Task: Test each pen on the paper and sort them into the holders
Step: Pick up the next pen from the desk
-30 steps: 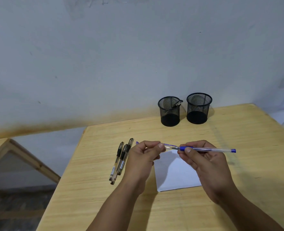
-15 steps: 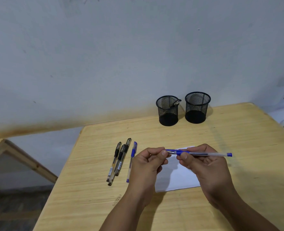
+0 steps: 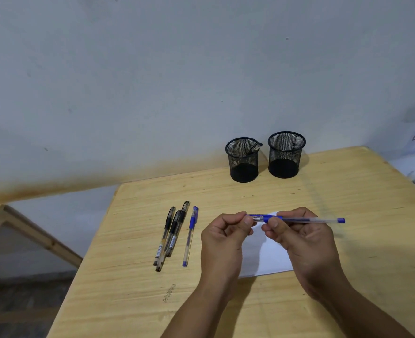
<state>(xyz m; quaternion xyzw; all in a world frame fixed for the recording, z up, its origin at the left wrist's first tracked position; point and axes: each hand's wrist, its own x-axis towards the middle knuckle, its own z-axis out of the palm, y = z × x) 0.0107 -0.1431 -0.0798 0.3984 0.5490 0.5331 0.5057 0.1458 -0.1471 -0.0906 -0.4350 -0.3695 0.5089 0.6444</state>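
hands [image 3: 269,230] gripping blue pen [image 3: 304,219], over paper [image 3: 265,252]

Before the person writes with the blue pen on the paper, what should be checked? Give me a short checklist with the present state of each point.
1. Blue pen held by the right hand: ok.
2. Cap fully off the tip: cannot tell; the left hand fingers pinch at the tip end.
3. Paper under the hands, lying flat: ok, though partly hidden.
4. Untested pens lying left of the paper, out of the way: ok.
5. Both holders upright and open at the top: ok; left holder already has a pen, right holder looks empty.
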